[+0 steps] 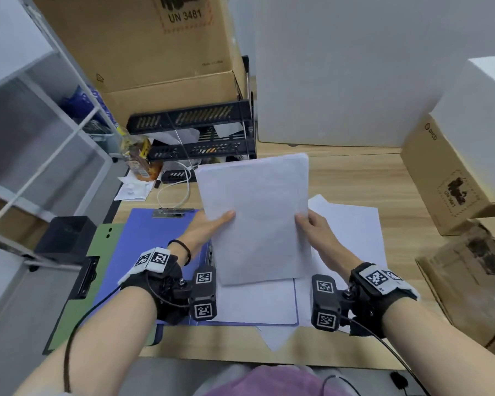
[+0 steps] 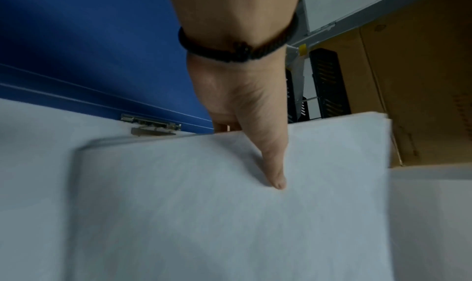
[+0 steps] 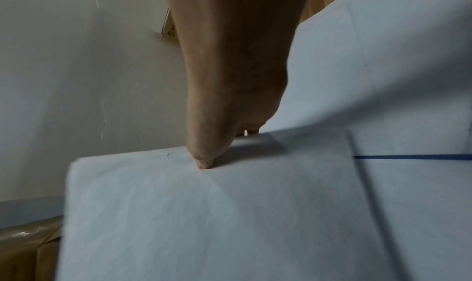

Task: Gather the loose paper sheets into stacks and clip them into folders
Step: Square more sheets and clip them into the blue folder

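A stack of white paper sheets (image 1: 257,218) is held up above the desk, tilted away from me. My left hand (image 1: 212,224) pinches its left edge, thumb on top (image 2: 275,176), the other fingers hidden underneath. My right hand (image 1: 312,224) pinches the right edge the same way, thumb pressing the top sheet (image 3: 204,160). Under the stack lies an open blue folder (image 1: 143,247) with a metal clip (image 1: 167,213) at its top and a spine clip (image 2: 150,124). More white sheets (image 1: 257,304) lie on the folder's right half, and loose sheets (image 1: 352,232) spread to the right.
A green folder (image 1: 77,304) with a black clip sits under the blue one at the left. A black letter tray (image 1: 200,135), a bottle (image 1: 139,158) and a white cable (image 1: 180,192) stand behind. Cardboard boxes (image 1: 446,178) crowd the right side; a large box (image 1: 143,41) looms at the back.
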The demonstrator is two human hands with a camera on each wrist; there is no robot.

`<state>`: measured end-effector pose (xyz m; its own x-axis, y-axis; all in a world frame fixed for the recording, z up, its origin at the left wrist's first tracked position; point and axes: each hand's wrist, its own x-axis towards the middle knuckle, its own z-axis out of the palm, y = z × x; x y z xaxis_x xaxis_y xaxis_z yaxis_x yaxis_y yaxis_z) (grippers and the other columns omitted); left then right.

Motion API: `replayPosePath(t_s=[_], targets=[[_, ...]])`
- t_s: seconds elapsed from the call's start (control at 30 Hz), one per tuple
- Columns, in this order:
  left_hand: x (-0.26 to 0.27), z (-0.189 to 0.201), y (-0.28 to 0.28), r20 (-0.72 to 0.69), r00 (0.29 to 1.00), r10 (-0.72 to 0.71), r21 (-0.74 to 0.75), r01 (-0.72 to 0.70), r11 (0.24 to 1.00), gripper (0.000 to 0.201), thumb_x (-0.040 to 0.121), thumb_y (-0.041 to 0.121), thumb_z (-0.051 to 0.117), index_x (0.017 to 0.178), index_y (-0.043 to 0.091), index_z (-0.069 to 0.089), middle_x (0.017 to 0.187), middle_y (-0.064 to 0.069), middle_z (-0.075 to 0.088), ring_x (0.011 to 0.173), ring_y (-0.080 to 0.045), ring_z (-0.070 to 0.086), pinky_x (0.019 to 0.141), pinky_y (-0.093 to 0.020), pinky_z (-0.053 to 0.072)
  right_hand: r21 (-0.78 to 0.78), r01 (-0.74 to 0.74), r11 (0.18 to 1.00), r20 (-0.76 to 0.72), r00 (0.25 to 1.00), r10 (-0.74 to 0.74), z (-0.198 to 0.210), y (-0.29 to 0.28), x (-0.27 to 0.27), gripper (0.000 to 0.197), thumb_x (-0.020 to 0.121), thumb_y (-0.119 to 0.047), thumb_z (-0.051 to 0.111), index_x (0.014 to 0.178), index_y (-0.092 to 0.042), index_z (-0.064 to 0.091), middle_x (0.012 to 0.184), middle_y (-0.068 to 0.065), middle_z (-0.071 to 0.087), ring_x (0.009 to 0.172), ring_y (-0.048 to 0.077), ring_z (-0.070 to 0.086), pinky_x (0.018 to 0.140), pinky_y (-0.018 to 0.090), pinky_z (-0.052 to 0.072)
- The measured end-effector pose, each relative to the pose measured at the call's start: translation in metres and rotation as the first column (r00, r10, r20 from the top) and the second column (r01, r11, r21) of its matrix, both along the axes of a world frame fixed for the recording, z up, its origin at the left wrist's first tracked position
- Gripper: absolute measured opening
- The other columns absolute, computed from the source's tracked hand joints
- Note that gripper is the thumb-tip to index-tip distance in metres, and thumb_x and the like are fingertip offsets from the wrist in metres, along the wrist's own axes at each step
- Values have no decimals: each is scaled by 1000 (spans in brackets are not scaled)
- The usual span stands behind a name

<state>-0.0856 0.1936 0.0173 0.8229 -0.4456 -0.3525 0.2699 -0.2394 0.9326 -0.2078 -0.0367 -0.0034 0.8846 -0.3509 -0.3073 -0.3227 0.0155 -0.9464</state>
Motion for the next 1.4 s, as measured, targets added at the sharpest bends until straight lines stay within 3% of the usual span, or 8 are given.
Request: replayPosePath(t_s=[0.13,0.23,0.37,0.5,0.77,0.9,1.17,1.4], targets=[[17,6,7,8,998,70,58,-70,996,61,80,22,74,134,17,46,128,-2,61,104,-12,64,83,-26,55,-145,-46,988,-43,998,40,6,-9,17,25,99,-21,42,85,-21,62,84,-6,65,76,13,57,65,25,43],[29,11,13,130,985,117,303,-152,941,94,72,31,81,146,17,25,139,1,44,123,-16,46,104,-34,39,-215,-202,955,-149,974,172,-1,-22,20,25,98,-23,43,82,-14,60,80,-5,60,77,16,53,67,28,39],[24,30,-4,159,948,-276,458,177,871,68,77,30,77,137,24,45,136,7,50,123,-11,47,107,-34,38,-262,-434,862,-226,896,382,-5,-23,19,30,98,-25,45,83,-2,55,80,0,55,77,16,50,71,29,38],[17,31,-31,90,908,-409,472,323,821,34,86,30,68,116,15,62,107,-1,69,86,-12,66,71,-21,54,-199,-498,844,-232,861,453,0,-21,22,35,98,-28,47,97,5,58,86,2,59,78,15,55,72,29,43],[28,1,7,-33,991,-130,333,134,933,32,79,37,74,107,24,66,107,0,72,95,-22,69,86,-42,55,9,-394,919,-269,884,382,4,-68,-8,19,87,-26,71,101,-14,68,94,7,76,78,17,70,70,25,53],[22,-21,26,-71,995,75,311,-50,949,20,86,26,68,103,18,63,103,-3,67,83,-14,66,67,-27,50,197,-226,954,-262,925,274,-12,-74,-20,15,87,-19,70,100,-11,69,99,9,75,84,22,71,83,32,58],[32,-11,-10,-67,975,212,39,-210,977,39,86,17,67,124,10,57,117,-3,66,101,-18,65,93,-39,50,163,-68,984,-162,982,95,1,-68,19,28,93,-19,61,120,-9,62,114,6,72,96,19,70,75,30,55],[57,14,-20,86,959,271,-63,-266,962,26,84,2,66,104,19,64,107,3,68,96,-11,65,82,-23,53,144,-78,987,68,995,68,28,-74,44,21,94,-15,60,114,-20,64,117,1,70,104,18,68,86,34,57]])
